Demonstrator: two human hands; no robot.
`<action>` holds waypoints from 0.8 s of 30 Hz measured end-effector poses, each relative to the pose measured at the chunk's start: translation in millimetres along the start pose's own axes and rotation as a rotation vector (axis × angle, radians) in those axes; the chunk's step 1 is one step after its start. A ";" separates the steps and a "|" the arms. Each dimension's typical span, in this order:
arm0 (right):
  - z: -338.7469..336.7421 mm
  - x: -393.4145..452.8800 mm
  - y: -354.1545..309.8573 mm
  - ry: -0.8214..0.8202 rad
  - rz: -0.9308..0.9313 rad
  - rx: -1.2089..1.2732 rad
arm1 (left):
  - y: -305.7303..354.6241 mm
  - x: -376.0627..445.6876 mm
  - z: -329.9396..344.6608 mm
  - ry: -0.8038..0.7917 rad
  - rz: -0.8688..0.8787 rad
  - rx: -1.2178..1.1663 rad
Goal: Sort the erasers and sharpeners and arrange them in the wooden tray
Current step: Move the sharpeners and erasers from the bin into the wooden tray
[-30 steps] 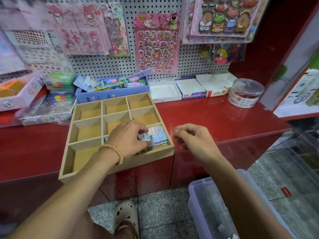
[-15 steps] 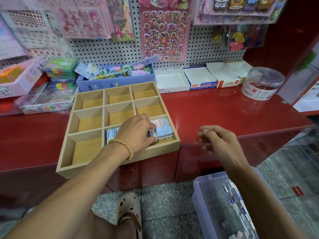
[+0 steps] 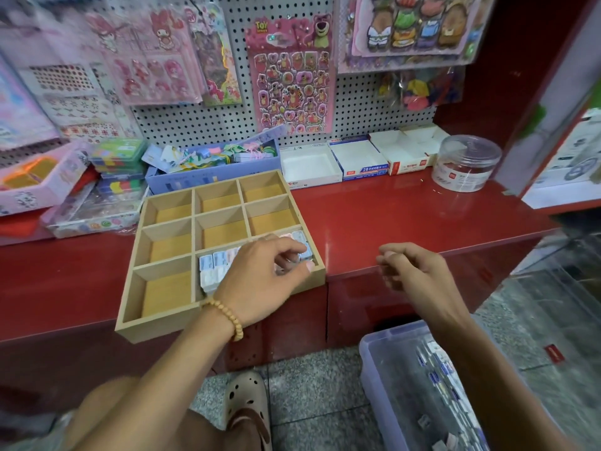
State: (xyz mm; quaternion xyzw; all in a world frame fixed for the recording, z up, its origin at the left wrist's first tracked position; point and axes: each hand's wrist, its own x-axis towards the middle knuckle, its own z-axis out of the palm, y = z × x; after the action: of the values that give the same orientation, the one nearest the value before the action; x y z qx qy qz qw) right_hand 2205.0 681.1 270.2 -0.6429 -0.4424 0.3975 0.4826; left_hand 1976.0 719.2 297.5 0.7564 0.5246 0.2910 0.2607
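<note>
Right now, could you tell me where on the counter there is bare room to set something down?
The red counter is bare between the wooden tray and the clear round tub, in front of the white boxes. Another bare strip lies left of the tray. It is crowded behind the tray and at the back left, around the blue bin.

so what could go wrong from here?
1. The wooden tray overhangs the red counter edge at its near corner; the left hand pressing there might tip it.
2. That hand covers most of the small packets, so nudging the rows askew seems possible.
3. The right hand hovers off the counter; anything it pinches could drop.
</note>
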 end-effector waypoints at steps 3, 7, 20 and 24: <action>-15.7 -12.4 1.0 0.038 -0.009 -0.014 | 16.9 -27.3 15.1 -0.032 -0.036 -0.153; -39.6 -32.0 14.0 0.089 0.001 -0.037 | 30.1 -61.3 51.5 -0.116 -0.095 -0.272; -109.1 -117.6 164.3 0.221 0.285 -0.304 | 7.1 -81.1 253.6 -0.459 -0.081 -0.157; -104.2 -117.7 220.4 0.161 0.455 -0.354 | -17.9 -60.6 303.5 -0.506 0.012 -0.025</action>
State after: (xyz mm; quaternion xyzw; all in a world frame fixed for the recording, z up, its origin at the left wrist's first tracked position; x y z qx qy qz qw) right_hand 2309.1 509.5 88.6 -0.8291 -0.3097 0.3601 0.2950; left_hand 2164.2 640.5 64.1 0.8049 0.4345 0.1002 0.3914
